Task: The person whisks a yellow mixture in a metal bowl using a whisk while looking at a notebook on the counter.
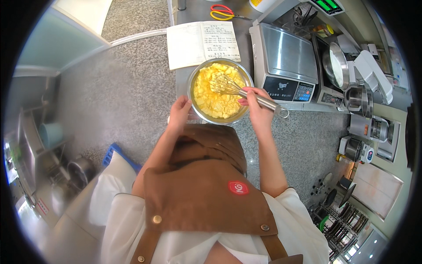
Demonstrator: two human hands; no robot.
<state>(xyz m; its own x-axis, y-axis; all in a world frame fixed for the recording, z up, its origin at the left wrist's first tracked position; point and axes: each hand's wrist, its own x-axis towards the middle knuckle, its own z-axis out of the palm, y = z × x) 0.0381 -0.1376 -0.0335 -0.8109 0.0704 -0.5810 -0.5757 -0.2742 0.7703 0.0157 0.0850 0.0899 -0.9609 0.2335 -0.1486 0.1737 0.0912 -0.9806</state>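
A stainless steel mixing bowl (248,112) holds a lumpy yellow mixture (211,99), which looks wet between the lumps. My left hand (180,112) grips the bowl's left side near its rim, thumb up and fingers partly hidden beneath. In my right hand (258,105) is the metal handle of a balloon whisk (227,84). Its wire head rests in the mixture, with pale lumps caught among the wires. The handle slants down to the right across the bowl's rim and ends in a hanging loop.
An open notebook (188,43) with handwriting lies behind the bowl. Beyond it are red-and-yellow-handled scissors (224,14). A digital scale (290,56) stands at the right, then a steel bowl of white contents (336,66) and a white stand mixer (374,77).
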